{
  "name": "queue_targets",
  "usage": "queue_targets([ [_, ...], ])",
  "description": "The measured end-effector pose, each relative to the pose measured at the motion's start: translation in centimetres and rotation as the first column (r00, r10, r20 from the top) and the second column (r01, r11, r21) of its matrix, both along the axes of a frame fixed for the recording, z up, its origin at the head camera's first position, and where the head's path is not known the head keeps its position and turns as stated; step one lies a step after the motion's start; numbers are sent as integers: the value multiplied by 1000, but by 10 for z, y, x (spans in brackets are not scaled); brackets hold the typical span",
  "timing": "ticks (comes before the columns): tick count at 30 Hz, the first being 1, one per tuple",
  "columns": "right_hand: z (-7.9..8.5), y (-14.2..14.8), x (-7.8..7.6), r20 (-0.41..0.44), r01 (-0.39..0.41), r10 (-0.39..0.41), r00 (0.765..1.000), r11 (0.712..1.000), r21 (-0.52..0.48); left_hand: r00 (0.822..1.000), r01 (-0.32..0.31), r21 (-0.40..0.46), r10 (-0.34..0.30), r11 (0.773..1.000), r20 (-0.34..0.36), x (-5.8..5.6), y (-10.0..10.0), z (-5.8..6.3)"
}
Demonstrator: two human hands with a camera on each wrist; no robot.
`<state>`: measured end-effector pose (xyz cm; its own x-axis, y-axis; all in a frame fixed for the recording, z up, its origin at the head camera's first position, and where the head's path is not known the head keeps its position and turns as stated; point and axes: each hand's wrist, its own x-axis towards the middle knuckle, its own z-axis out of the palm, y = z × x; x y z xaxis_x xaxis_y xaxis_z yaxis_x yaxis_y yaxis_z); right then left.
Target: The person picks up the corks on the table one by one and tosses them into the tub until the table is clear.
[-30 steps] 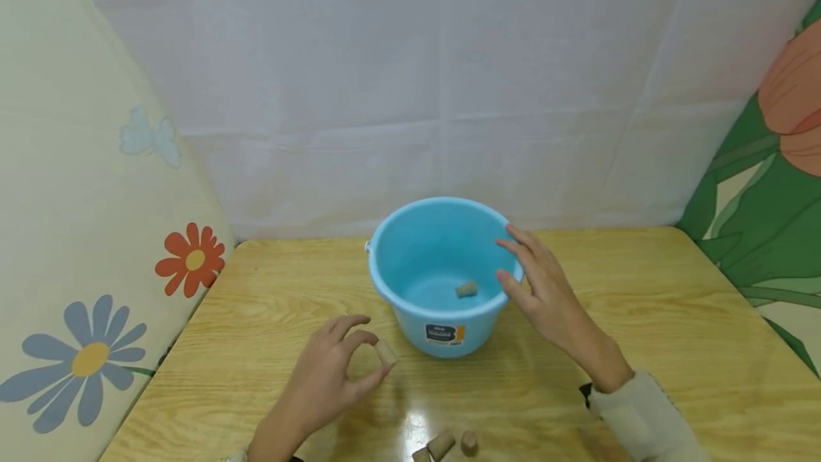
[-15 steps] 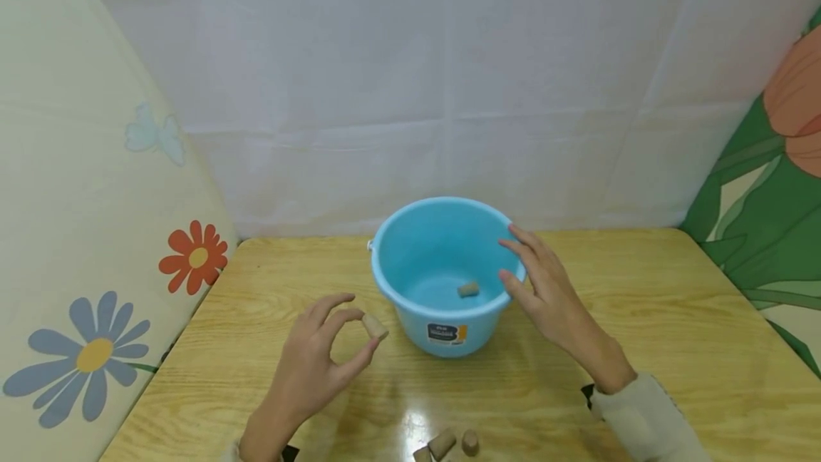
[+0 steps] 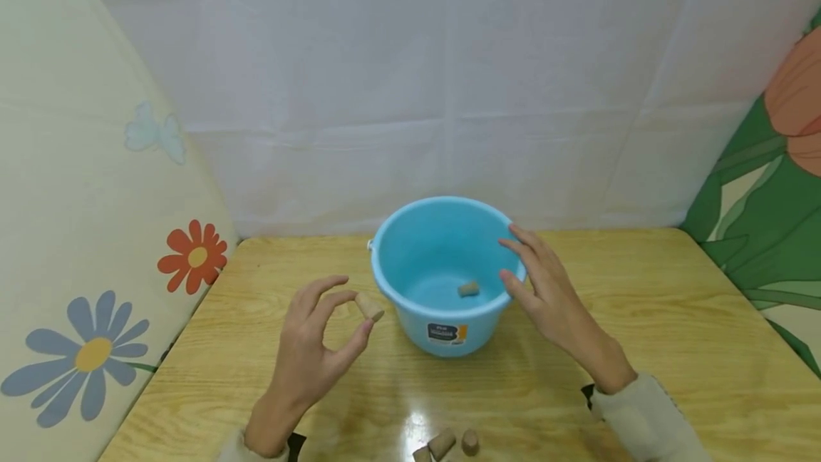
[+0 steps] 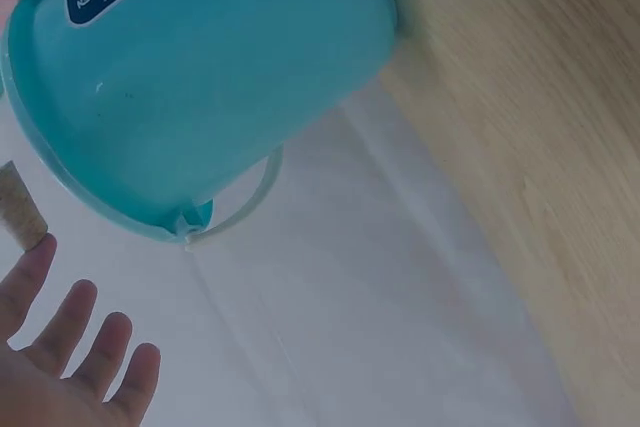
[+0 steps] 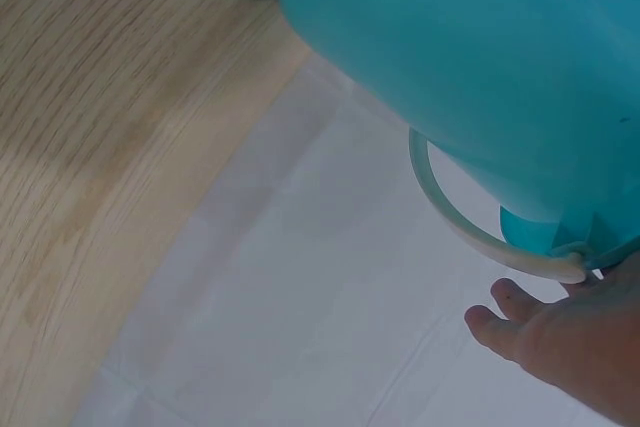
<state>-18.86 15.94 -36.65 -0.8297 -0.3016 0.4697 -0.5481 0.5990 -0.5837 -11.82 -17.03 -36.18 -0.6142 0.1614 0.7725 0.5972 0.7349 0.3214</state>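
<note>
Thumb and index finger of my left hand [image 3: 311, 351] pinch a tapered cork stopper [image 3: 369, 306], held to the left of a light blue bucket [image 3: 445, 326]. The left wrist view shows this cork [image 4: 20, 209] against an index fingertip, with the other fingers [image 4: 105, 347] spread and the thumb out of sight. My right hand [image 3: 548, 291] rests on the bucket's right rim with its fingers fairly straight. Its lower fingers [image 5: 510, 317] stay outside the bucket near the handle joint in the right wrist view. One cork [image 3: 468, 289] lies on the bucket's floor.
Several more corks [image 3: 441, 443] lie on the wooden table [image 3: 288, 269] near the front edge of the view, some cut off by it. A pale bail handle [image 5: 470, 232] hangs at the bucket's far side. White cloth [image 3: 321, 91] covers the wall behind.
My left hand has drawn away leftward and slightly upward from the bucket, and the pinched cork has changed its tilt. The right hand keeps its place on the rim.
</note>
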Motion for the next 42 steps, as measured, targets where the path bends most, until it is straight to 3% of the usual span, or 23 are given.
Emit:
queue_targets([
  [5, 1, 0, 0, 11, 3, -3, 1000, 1000, 1, 998, 32, 40, -29, 999, -62, -3, 3, 4],
  [16, 1, 0, -1, -4, 6, -6, 1000, 1000, 3, 991, 61, 101, -49, 993, -121, -16, 14, 13],
  [27, 2, -1, 0, 0, 8, -8, 1000, 1000, 3, 999, 44, 102, -42, 994, -21, -22, 23, 16],
  [42, 2, -2, 1, 16, 10, -10, 1000, 1000, -3, 1000, 17, 45, -18, 999, 22, -28, 31, 6],
])
